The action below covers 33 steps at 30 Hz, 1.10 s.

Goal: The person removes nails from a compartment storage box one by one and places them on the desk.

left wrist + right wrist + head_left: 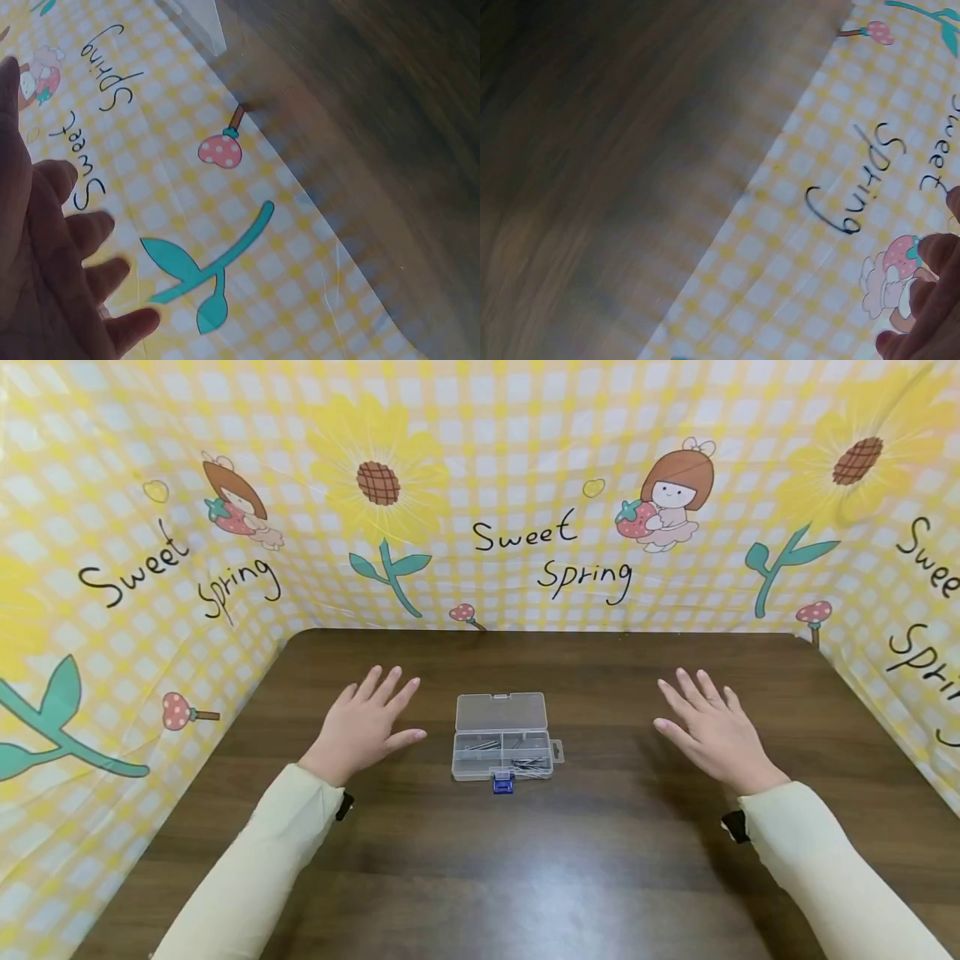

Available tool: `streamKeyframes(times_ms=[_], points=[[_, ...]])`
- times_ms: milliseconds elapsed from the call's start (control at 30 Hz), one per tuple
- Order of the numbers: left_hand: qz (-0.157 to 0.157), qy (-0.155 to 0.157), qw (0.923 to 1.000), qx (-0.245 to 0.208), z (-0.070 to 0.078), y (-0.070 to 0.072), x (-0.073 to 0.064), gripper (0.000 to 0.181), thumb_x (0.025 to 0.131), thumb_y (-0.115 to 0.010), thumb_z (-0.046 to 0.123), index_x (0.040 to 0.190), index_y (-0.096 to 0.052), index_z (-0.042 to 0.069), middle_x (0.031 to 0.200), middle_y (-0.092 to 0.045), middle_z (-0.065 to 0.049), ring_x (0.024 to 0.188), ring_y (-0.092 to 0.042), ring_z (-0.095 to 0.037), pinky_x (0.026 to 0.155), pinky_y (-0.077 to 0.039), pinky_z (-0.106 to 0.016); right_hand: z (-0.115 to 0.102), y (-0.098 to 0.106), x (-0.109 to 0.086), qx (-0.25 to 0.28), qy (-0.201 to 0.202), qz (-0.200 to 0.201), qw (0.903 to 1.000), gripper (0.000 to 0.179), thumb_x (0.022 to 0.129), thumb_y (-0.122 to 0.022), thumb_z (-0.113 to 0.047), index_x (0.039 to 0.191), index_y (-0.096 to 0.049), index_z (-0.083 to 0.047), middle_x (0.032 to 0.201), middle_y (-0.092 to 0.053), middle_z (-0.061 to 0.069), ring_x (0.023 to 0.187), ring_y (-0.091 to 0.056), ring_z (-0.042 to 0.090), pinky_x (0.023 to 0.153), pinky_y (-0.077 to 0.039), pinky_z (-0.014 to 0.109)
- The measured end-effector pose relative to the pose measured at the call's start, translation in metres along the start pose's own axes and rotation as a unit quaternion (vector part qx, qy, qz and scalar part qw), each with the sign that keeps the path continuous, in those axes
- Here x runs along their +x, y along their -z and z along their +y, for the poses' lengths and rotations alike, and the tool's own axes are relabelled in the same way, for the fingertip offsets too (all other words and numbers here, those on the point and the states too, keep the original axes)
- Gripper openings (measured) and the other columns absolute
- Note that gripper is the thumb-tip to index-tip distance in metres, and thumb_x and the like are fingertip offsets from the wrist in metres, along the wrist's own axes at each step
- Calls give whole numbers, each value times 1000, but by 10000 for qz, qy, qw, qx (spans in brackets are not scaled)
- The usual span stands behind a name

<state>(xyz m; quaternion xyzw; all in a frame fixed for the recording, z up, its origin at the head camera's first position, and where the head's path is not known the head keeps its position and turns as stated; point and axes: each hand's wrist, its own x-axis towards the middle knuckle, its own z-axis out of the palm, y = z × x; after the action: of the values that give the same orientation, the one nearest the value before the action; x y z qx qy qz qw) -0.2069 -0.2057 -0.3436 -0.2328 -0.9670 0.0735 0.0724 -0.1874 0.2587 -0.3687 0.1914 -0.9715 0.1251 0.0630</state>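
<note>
A small clear plastic compartment box (pixel 504 745) lies in the middle of the dark wooden table (pixel 600 860), its lid swung back and a blue latch at its front. Thin metal pieces, like nails or pins, lie in its compartments. My left hand (pixel 366 722) hovers flat and open to the left of the box, fingers spread, holding nothing. My right hand (pixel 712 727) is open the same way, farther off to the right. In the left wrist view the left hand's fingers (pixel 60 255) show against the cloth; the right wrist view shows only fingertips (pixel 930 300).
A yellow checked cloth (pixel 525 485) printed with sunflowers, cartoon girls and "Sweet Spring" walls the table at the back and both sides. A corner of the clear box (pixel 199 22) shows at the top of the left wrist view.
</note>
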Motion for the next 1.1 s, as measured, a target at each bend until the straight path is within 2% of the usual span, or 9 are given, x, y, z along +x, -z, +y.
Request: streamKeyframes(times_ms=[167,233,367,500,600,733,933,1100], points=[[-313,-276,9986,-339,11,0,7,78,93,-49,58,151,-31,9,153,-30,-13,139,-27,-35,104,-29,-55,-14,0,7,718,56,-260,9971,66,103,-37,-45,149,-28,0,154,-18,26,143,-4,41,107,-4,62],[-316,-370,9980,-403,15,-1,10,78,92,-50,57,150,-32,9,153,-32,-13,139,-28,-34,104,-30,-55,-19,-1,10,871,82,-274,9958,64,103,-38,-44,148,-31,1,153,-21,27,143,-6,41,108,-5,62],[-310,-515,9967,-547,22,-2,14,77,91,-53,56,149,-34,8,152,-34,-13,138,-29,-35,103,-31,-54,-25,-5,17,1003,166,-253,9945,61,103,-41,-41,147,-34,2,152,-24,27,142,-9,42,108,-8,61],[-410,-646,9916,-1038,26,-4,19,77,91,-57,52,149,-35,6,150,-36,-14,137,-29,-38,102,-32,-55,-31,-10,21,1133,284,-251,9928,60,102,-44,-38,146,-36,2,151,-27,28,141,-12,43,108,-10,60],[-539,-750,9866,-1348,29,-6,23,78,90,-61,49,149,-35,6,150,-35,-15,137,-29,-40,102,-32,-57,-36,-15,23,1212,380,-151,9918,57,101,-48,-34,143,-40,3,147,-33,28,138,-21,45,108,-15,60],[-745,-795,9838,-1421,32,-8,25,81,87,-63,51,149,-35,6,150,-35,-16,134,-33,-43,102,-32,-56,-44,-23,28,1328,517,60,9898,50,100,-53,-29,138,-48,3,140,-44,27,132,-34,45,105,-24,58],[-851,-941,9848,-1187,40,-13,30,81,85,-63,54,145,-42,5,146,-40,-18,124,-46,-43,98,-38,-52,-55,-32,39,1461,615,140,9873,42,97,-58,-26,131,-58,0,121,-56,23,113,-48,39,92,-38,55],[-928,-992,9868,-880,46,-18,36,73,86,-61,53,141,-49,6,143,-46,-14,118,-54,-37,95,-43,-46,-63,-37,45,1305,870,272,9873,36,94,-63,-23,122,-65,-1,105,-59,17,97,-51,32,82,-41,47]])
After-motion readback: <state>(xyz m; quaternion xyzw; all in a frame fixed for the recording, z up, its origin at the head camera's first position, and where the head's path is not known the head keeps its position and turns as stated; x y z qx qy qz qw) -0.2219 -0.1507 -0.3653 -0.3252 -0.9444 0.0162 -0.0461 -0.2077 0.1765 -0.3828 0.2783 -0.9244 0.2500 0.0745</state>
